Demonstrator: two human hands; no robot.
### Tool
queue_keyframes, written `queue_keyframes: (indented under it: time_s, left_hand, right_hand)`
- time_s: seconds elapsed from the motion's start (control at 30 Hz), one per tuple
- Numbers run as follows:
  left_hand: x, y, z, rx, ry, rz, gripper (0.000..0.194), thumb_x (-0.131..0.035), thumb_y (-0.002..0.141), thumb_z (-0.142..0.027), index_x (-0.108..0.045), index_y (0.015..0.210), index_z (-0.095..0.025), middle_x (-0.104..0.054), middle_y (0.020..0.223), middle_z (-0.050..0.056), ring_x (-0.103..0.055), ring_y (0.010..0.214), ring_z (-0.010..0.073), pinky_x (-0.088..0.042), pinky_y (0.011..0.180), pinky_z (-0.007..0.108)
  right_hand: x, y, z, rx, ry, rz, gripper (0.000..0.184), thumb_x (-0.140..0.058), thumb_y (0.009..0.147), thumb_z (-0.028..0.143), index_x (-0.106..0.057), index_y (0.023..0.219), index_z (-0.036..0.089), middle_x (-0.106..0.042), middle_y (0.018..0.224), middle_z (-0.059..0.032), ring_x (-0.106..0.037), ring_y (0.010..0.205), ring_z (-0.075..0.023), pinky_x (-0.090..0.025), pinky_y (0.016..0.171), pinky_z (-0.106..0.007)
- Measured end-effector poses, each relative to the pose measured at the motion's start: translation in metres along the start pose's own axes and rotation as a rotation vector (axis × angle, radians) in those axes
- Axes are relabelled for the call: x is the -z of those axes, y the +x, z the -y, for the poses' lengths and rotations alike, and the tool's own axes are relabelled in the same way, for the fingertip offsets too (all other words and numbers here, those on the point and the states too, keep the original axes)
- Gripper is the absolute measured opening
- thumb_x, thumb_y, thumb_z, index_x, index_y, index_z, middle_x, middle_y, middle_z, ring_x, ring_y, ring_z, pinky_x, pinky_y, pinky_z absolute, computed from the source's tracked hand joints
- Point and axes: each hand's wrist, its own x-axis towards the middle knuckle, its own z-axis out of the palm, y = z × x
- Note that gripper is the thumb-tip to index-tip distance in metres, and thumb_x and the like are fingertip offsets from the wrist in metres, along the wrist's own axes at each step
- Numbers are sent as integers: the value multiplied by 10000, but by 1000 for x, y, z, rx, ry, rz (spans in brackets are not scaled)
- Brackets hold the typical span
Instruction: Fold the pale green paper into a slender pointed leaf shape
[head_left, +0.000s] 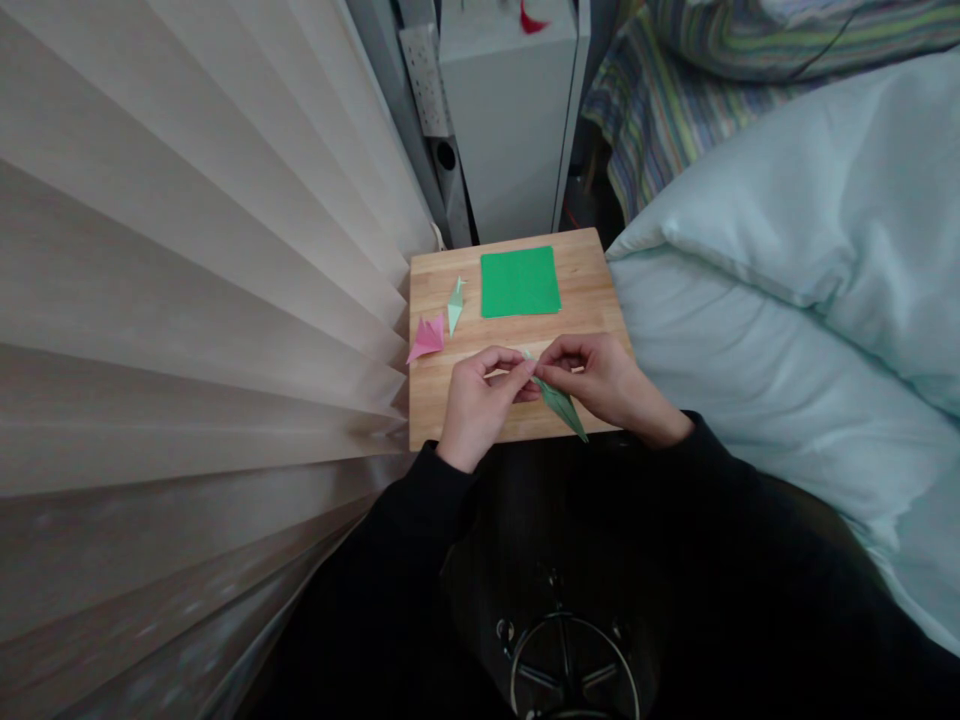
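Between my two hands is a folded green origami paper (561,406), long and narrow, its pointed end slanting down to the right past the board's front edge. My left hand (487,390) pinches its upper end between thumb and fingers. Close beside it, my right hand (592,375) grips the same end with thumb and forefinger; the fingertips partly hide the fold there. Beyond the hands, a stack of green square paper (520,282) lies on the wooden board (585,265). Left of the stack are a small pale green folded paper piece (455,306) and a pink origami piece (427,338).
A pleated curtain (225,300) hangs along the left side, touching the board's edge. Pale bedding (787,300) rises on the right. Behind the board stands a white cabinet (510,130). Below is a metal stool base (566,670) on the dark floor.
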Motion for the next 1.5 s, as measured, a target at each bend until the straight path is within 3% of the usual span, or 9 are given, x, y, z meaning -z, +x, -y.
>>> queue_keyframes:
  time_s: [0.3, 0.5, 0.7, 0.93, 1.27, 1.5]
  left_hand:
    - [-1, -1, -1, 7, -43, -1, 300, -862, 746, -378, -691, 803, -138, -715, 756, 2, -684, 590, 93, -655, 709, 278]
    - [-1, 0, 4, -14, -66, -24, 253, -857, 747, -340, -724, 825, -140, -735, 790, 13, -736, 717, 137, -660, 818, 331]
    - [-1, 1, 7, -39, -50, -17, 232, -844, 756, -316, -735, 852, -136, -754, 785, 23, -745, 738, 147, -650, 816, 326]
    - [0, 2, 9, 22, -13, -12, 279, -845, 749, -367, -735, 836, -126, -758, 766, 38, -737, 702, 145, -651, 791, 322]
    - [-4, -1, 3, -131, 200, -55, 59, -729, 774, -185, -682, 750, -157, -716, 678, -3, -715, 598, 126, -599, 613, 226]
    - [-3, -3, 0, -74, 138, -13, 116, -741, 776, -254, -669, 761, -164, -716, 686, 4, -722, 607, 139, -633, 658, 266]
  right_hand:
    - [0, 0, 4, 5, -1, 15, 185, -767, 810, 327, -737, 787, 146, -703, 693, -17, -571, 625, -128, -425, 600, -275]
    - [0, 0, 1, 30, -110, -24, 185, -719, 827, 322, -736, 788, 143, -658, 654, -10, -515, 606, -126, -380, 574, -280]
    - [0, 1, 2, 52, -170, -46, 203, -687, 814, 324, -756, 794, 134, -699, 722, -55, -555, 660, -156, -411, 607, -305]
    - [-1, 0, 4, 8, -102, -78, 192, -714, 786, 323, -755, 762, 137, -721, 705, -57, -591, 639, -159, -436, 605, -307]
    - [0, 2, -4, -104, 97, -32, 174, -834, 731, 338, -786, 728, 171, -778, 720, -50, -677, 663, -171, -516, 658, -308]
    - [2, 3, -6, -109, 117, 9, 251, -875, 700, 393, -767, 745, 170, -756, 687, -30, -651, 626, -149, -478, 603, -286]
